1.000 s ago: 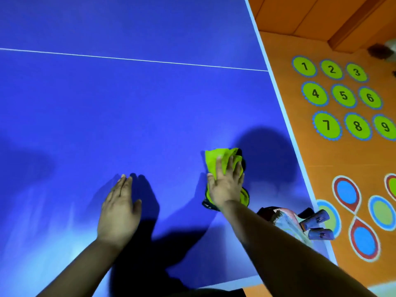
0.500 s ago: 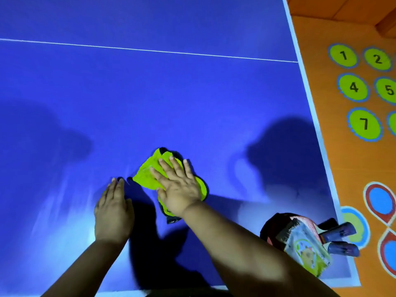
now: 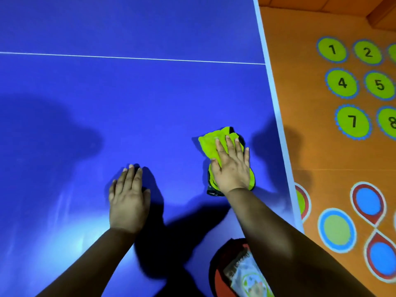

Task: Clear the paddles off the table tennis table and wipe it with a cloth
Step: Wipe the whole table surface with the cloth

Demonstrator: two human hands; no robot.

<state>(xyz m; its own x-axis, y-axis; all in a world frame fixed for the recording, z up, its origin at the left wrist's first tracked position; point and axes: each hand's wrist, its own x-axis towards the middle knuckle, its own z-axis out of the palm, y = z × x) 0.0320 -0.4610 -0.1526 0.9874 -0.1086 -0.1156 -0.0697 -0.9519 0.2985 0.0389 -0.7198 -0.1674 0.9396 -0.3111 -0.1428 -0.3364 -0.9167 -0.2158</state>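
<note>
right hand point(image 3: 232, 168) flat, fingers straight, pressing green cloth point(image 3: 211, 144) onto blue table point(image 3: 128, 103), 2 o'clock from left hand point(image 3: 127, 200). left hand flat on table, fingers together. paddle point(image 3: 218, 284) 6 o'clock from cloth.

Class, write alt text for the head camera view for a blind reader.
A right hand presses a green cloth on a blue table tennis table near its right edge. The left hand rests flat alongside; a red paddle lies at the near corner.

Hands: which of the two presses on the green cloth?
The right hand, fingers flat on the cloth; the left hand rests directly on the table.
</note>
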